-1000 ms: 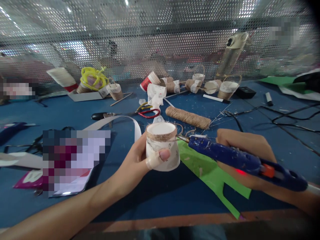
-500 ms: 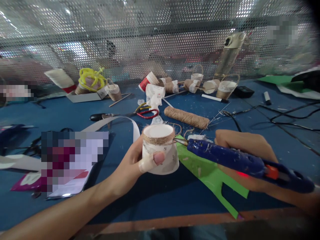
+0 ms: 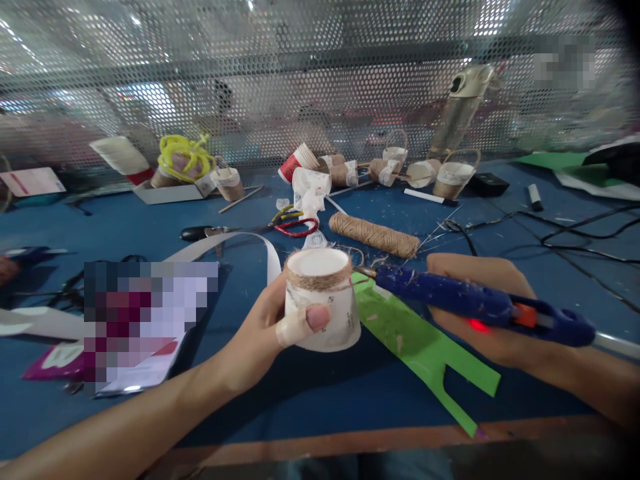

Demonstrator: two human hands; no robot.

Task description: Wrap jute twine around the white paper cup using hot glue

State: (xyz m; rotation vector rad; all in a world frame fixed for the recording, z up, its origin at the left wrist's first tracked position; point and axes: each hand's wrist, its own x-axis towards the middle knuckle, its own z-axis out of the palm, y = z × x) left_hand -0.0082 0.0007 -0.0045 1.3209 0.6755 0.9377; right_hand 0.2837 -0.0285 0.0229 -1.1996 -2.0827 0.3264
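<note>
Glue gun (image 3: 450, 298) levelled toward rim — right hand (image 3: 483, 317) grips it, left hand (image 3: 260, 328) grips cup (image 3: 323, 303).

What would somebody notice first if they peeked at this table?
Right in the middle, the left hand holds up a white paper cup with brown twine wound round its top. From the right, the right hand points a blue glue gun at that twine, a red light glowing on it. Under them lies a bright green paper strip on the blue table.
</note>
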